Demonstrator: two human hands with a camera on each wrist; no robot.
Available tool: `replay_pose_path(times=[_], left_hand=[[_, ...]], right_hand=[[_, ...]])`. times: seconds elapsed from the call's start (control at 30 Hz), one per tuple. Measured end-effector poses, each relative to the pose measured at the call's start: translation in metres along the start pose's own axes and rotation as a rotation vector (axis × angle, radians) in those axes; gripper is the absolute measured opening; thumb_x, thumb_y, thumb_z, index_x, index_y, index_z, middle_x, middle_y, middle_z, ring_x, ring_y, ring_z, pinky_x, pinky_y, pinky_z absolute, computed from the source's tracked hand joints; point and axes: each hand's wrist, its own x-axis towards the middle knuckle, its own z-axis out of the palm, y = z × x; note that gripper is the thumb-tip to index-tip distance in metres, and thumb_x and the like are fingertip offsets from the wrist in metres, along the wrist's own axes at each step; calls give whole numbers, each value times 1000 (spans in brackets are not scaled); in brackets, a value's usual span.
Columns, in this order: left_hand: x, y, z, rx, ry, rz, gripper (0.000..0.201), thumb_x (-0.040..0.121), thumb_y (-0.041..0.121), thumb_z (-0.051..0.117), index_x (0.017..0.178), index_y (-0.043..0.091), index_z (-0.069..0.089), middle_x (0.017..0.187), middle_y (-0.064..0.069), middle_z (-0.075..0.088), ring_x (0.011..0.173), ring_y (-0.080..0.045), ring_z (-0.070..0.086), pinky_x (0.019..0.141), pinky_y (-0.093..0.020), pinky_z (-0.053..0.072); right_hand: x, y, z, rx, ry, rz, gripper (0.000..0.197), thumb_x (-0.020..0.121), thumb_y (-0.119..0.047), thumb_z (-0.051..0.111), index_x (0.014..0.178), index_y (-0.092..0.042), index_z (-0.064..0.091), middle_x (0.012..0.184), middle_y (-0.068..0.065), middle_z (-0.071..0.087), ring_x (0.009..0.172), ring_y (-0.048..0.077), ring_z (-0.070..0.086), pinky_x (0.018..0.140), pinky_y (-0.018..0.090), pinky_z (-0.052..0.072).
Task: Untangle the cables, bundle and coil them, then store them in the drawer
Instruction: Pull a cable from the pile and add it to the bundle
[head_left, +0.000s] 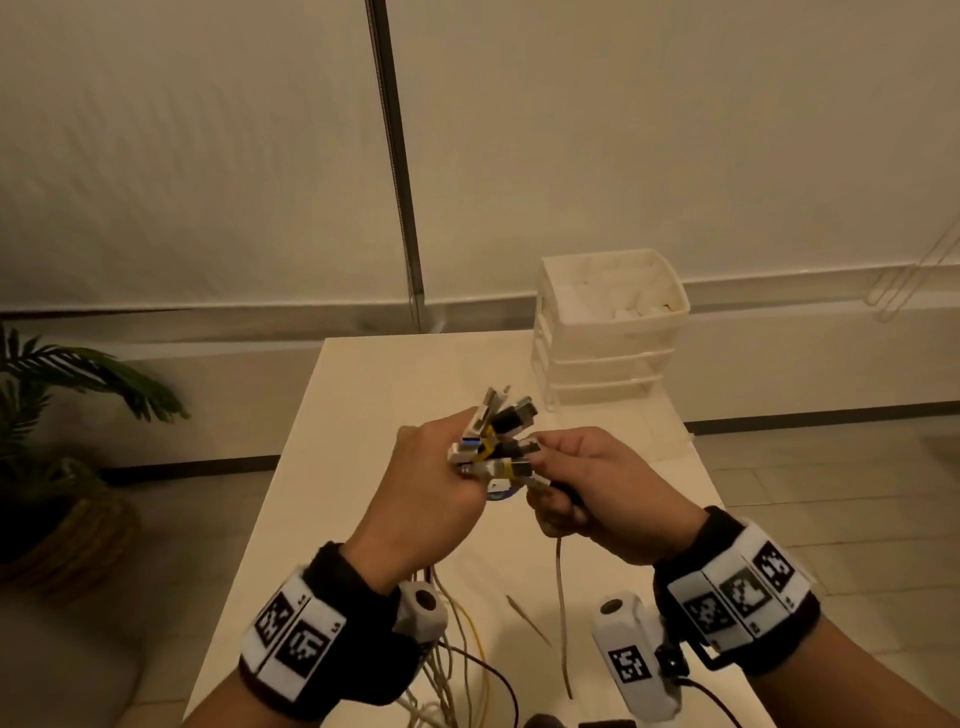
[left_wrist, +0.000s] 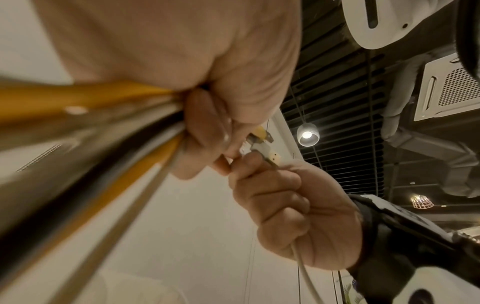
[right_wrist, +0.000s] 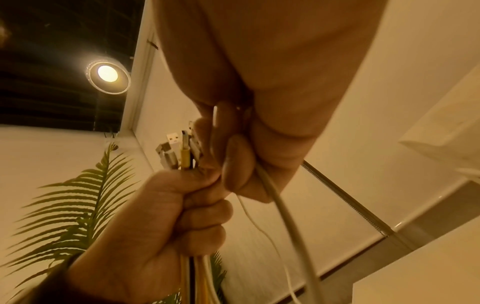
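My left hand (head_left: 441, 478) grips a bunch of cables just below their plugs (head_left: 498, 436), which fan out white, black and yellow above the fist. The yellow, black and white cables (left_wrist: 103, 131) run out of that fist toward the wrist camera. My right hand (head_left: 587, 488) touches the bunch from the right and holds a pale cable (head_left: 561, 613) that hangs down to the table. In the right wrist view the plugs (right_wrist: 179, 150) stand above my left fist (right_wrist: 166, 222), and the pale cable (right_wrist: 285, 218) leaves my right fingers (right_wrist: 233, 160).
A white stack of drawers (head_left: 608, 327) stands at the table's (head_left: 374, 374) far right corner, its top tray holding small white things. Loose cable lengths (head_left: 457, 654) lie on the near table. A small stick (head_left: 527, 618) lies beside them. A potted palm (head_left: 57, 441) stands left.
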Motion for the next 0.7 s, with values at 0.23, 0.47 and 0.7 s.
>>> replay_pose_path(times=[0.23,0.47,0.7], left_hand=[[17,-31,-33,-214,285,-201,41,85,2,57,54,27,55,45,10,52,46,-8,40,52,-33,34],[24,-45,-51,-357,580,-335,29,88,1,55,67,22,55,59,3,45,46,-13,41,46,-29,35],[20,-62,-95,-491,783,-424,22,91,10,54,75,25,59,61,9,49,46,-5,43,43,-24,36]], right_hand=[[-7,19,-13,23,10,-23,30,101,-19,42,83,-7,62,52,1,39,45,13,22,50,27,22],[-11,26,-17,-103,11,13,29,102,-19,42,81,-7,59,53,2,36,44,10,23,50,28,15],[-29,44,-32,-221,6,30,30,99,-26,46,78,-11,61,50,-4,37,46,10,29,47,22,26]])
